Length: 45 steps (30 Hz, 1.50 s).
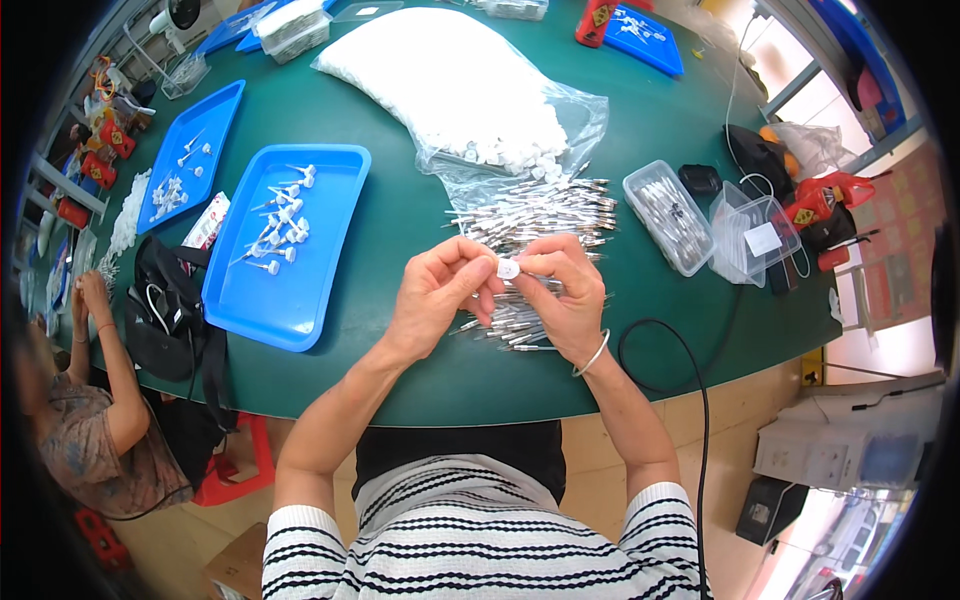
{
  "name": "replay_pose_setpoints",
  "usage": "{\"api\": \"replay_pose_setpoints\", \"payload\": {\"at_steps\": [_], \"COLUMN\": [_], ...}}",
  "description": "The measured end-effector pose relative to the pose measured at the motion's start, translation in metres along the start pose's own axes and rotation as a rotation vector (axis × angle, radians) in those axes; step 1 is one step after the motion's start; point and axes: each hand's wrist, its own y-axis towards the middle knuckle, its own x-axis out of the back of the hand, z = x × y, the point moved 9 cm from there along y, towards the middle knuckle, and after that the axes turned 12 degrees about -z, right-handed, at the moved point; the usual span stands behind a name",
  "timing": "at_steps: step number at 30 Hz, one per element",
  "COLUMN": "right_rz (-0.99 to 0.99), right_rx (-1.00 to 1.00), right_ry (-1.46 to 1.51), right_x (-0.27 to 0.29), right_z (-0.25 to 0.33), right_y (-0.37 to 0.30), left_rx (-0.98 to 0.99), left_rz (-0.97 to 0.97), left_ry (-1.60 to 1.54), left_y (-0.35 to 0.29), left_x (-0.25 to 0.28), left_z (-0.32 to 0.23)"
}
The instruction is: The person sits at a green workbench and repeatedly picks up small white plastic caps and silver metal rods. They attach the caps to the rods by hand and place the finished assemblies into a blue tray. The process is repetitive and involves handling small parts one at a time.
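Observation:
Between my two hands is a small round white plastic cap [508,269], held over the table. My right hand [566,300] pinches it from the right with thumb and forefinger. The thumb and forefinger of my left hand [438,300] close on its left edge; whether they also hold a thin pin is hidden. Beneath and behind my hands lies a loose pile of thin metal pins [540,215]. Just beyond, an open clear bag [430,75] spills white caps. To the left, a blue tray [300,318] holds several white caps with pins fitted in them.
The table [450,390] is green. On the right stand a clear box of pins [668,215], an empty clear container [755,235] and a black cable [690,350]. At left are a second blue tray [222,105], a black bag [160,290] and a seated person [110,430].

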Motion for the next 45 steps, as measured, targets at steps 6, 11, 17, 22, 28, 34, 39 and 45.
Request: {"api": "replay_pose_setpoints", "payload": {"at_steps": [6,11,17,22,28,34,39,45], "right_rz": [-0.028,-0.006,-0.005,-0.006,0.002,0.012,0.019,0.026], "right_rx": [0.216,0.246,0.197,0.160,0.138,0.111,0.096,0.125], "right_ry": [-0.127,-0.152,-0.111,-0.077,-0.056,-0.046,-0.040,-0.040], "right_x": [0.002,0.000,0.000,0.000,0.000,-0.002,-0.002,-0.004], "right_z": [0.013,0.014,0.011,0.008,0.008,0.006,0.006,0.008], "right_y": [0.002,0.000,0.000,0.000,0.000,-0.001,-0.001,-0.002], "left_rx": [-0.057,-0.070,-0.012,0.014,0.020,0.023,0.031,0.051], "left_rz": [-0.009,0.004,0.006,0.030,0.043,0.057,0.070,0.087], "left_ry": [0.118,0.180,0.100,0.043,0.023,0.011,0.018,0.011], "left_y": [-0.005,-0.003,-0.001,0.000,-0.001,0.000,0.000,0.000], "left_x": [-0.004,-0.003,-0.001,-0.001,0.000,0.000,0.000,-0.004], "left_z": [-0.007,-0.005,-0.002,0.000,0.001,0.001,0.002,0.005]}}
